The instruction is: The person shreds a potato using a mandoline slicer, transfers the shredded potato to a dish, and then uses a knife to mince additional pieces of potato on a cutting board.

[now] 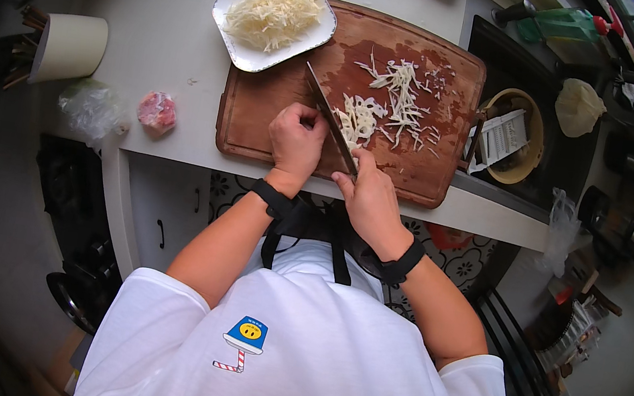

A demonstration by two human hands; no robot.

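My right hand [370, 196] grips the handle end of a kitchen knife [329, 111], whose blade points up and to the left over a wooden cutting board [262, 111]. Close to the blade's left side is my left hand [299, 141], its fingers curled in; whether it pinches anything cannot be made out. Right of the blade lie thin pale slices with holes, like lotus root [359, 116]. Beyond them, pale cut strips [405, 95] are scattered on the wet board. A white dish [245, 57] heaped with pale shreds [276, 13] overlaps the board's upper left corner.
A yellow basin [538, 138] holding a torn packet stands in the dark sink [564, 166] at right. On the counter [151, 35] at left are a white utensil holder [73, 50], a clear plastic bag [90, 105] and a wrapped pink item [157, 113]. A green bottle [566, 25] lies beyond the sink.
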